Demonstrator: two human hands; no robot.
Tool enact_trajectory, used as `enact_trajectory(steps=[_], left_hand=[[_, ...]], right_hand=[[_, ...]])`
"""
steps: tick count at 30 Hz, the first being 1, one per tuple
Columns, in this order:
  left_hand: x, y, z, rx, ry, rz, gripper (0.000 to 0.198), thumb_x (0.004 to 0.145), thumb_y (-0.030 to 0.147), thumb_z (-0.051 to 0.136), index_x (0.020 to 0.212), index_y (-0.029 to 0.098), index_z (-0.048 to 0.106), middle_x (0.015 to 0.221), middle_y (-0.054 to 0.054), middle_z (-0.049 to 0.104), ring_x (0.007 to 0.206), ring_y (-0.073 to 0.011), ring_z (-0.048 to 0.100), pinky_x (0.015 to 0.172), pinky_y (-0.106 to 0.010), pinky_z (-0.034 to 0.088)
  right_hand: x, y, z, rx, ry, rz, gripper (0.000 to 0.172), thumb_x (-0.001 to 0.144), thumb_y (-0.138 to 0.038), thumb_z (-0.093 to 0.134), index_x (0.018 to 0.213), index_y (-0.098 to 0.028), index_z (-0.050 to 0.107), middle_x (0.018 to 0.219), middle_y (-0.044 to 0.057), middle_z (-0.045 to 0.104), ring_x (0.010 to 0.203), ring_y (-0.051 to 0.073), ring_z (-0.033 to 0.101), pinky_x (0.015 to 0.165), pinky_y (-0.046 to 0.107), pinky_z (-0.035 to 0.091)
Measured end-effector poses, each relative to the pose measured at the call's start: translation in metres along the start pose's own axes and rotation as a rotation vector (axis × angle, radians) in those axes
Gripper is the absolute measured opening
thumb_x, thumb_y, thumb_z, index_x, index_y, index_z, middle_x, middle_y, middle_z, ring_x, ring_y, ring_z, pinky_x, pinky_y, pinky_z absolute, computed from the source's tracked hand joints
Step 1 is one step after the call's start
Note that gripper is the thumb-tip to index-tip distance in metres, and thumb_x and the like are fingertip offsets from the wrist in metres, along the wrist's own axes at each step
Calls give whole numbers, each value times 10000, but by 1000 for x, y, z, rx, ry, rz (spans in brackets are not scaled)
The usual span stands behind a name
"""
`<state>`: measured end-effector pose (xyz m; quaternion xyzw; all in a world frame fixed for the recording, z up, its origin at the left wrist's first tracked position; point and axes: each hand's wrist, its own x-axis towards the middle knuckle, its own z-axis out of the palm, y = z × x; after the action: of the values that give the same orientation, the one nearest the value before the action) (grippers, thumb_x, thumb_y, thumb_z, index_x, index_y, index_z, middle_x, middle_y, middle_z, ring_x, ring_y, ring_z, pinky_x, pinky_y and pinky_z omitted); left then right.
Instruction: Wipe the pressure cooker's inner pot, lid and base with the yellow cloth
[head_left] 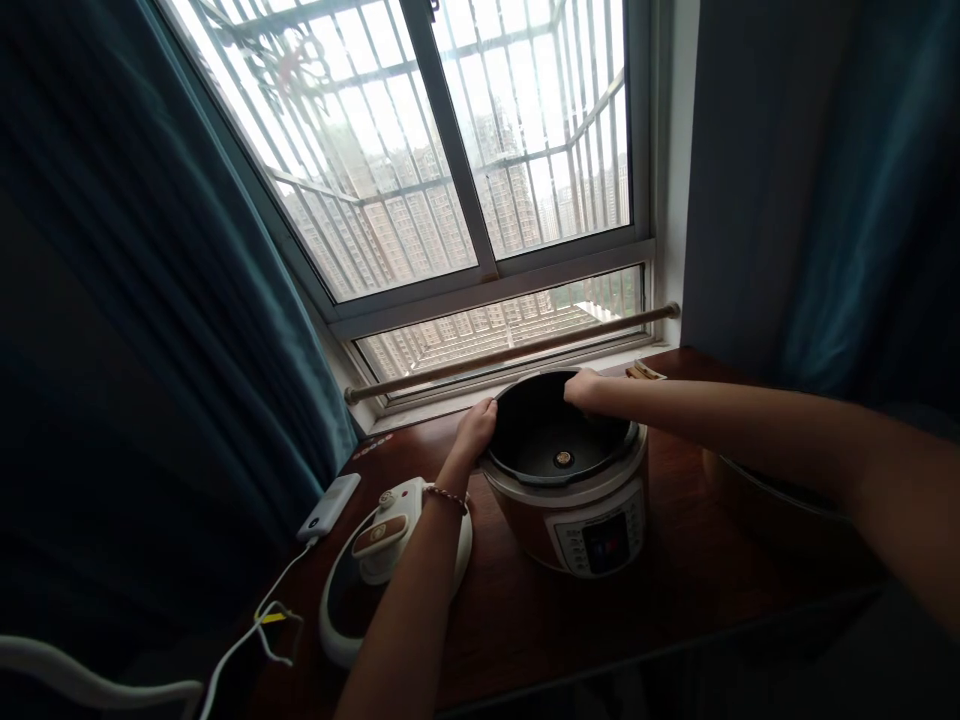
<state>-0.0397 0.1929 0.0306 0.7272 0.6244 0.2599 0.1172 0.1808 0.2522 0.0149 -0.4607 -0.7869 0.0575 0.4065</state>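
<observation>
An electric pressure cooker with a brown and white body and a front control panel stands on the wooden tabletop, its top uncovered. Inside, the dark cavity shows a small round metal piece at the bottom. My left hand is closed on the cooker's left rim. Reaching over the far right side, my right hand is curled into a fist just within the rim; whatever its fingers hold is hidden. The cooker's white lid, with a brown-topped handle, lies beneath my left forearm.
At the right, a round vessel is partly covered by my right forearm. A white device with a white cable lies at the left edge of the tabletop. Behind the cooker run a rail and a barred window; blue curtains hang beside it.
</observation>
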Motion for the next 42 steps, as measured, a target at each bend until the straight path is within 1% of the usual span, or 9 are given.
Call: enact_trajectory(steps=[4, 9, 14, 18, 24, 32, 37, 40, 42], left_hand=[[2, -2, 2, -18, 10, 7, 342, 856, 316, 312, 885, 178, 623, 916, -50, 668, 839, -178, 577, 736, -250, 408], [2, -3, 3, -39, 19, 13, 345, 845, 297, 317, 919, 173, 631, 911, -55, 672, 840, -190, 577, 716, -260, 405], [2, -2, 3, -45, 9, 6, 331, 835, 290, 342, 931, 174, 637, 949, -65, 673, 876, -209, 583, 744, -281, 408], [4, -3, 3, -41, 10, -9, 317, 832, 294, 369, 958, 179, 637, 999, -68, 670, 933, -218, 580, 799, -297, 406], [3, -3, 4, -32, 27, 2, 311, 830, 289, 395, 994, 176, 633, 1046, -76, 663, 967, -226, 583, 831, -311, 411], [-6, 6, -2, -61, 161, 59, 287, 834, 263, 413, 988, 177, 639, 1017, -80, 675, 981, -233, 590, 860, -349, 431], [-36, 41, -15, -100, 307, 207, 318, 862, 242, 390, 1105, 162, 579, 1198, -87, 583, 1133, -193, 506, 970, -321, 371], [-71, 79, -19, -167, 228, 408, 314, 894, 309, 360, 1060, 196, 602, 1086, -55, 638, 1024, -170, 571, 901, -286, 423], [-95, 101, -17, -105, 36, 510, 351, 917, 347, 307, 1071, 222, 596, 1017, -37, 660, 969, -162, 593, 848, -271, 444]], right_hand=[[18, -11, 5, -308, -438, -354, 198, 739, -109, 615, 549, -146, 577, 717, 3, 625, 803, 114, 564, 755, 251, 445], [13, -9, -19, -576, -591, -609, 191, 729, -59, 545, 595, -159, 637, 965, 38, 633, 1018, 163, 491, 866, 287, 373], [-19, -13, -63, -795, -519, -543, 142, 718, -160, 560, 768, -110, 682, 1001, 141, 582, 934, 245, 504, 778, 364, 386], [-51, -38, -90, -870, -464, -224, 259, 647, -260, 612, 847, -114, 689, 977, 152, 562, 883, 261, 526, 694, 335, 402], [-88, -78, -114, -721, -416, 115, 393, 755, -440, 495, 885, -123, 686, 945, 153, 562, 800, 247, 569, 644, 320, 397], [-129, -138, -80, -579, -196, 183, 418, 838, -444, 377, 774, -151, 668, 854, 109, 586, 705, 206, 584, 561, 285, 355], [-133, -159, -57, -395, -93, 128, 417, 856, -491, 363, 807, -155, 605, 776, 86, 614, 721, 198, 584, 613, 287, 378], [-136, -157, -58, -272, -68, 82, 342, 809, -465, 467, 829, -141, 577, 763, 84, 626, 753, 208, 583, 669, 294, 405], [-142, -151, -65, -159, -64, 34, 233, 752, -358, 545, 826, -139, 575, 785, 85, 638, 786, 214, 587, 709, 296, 425]])
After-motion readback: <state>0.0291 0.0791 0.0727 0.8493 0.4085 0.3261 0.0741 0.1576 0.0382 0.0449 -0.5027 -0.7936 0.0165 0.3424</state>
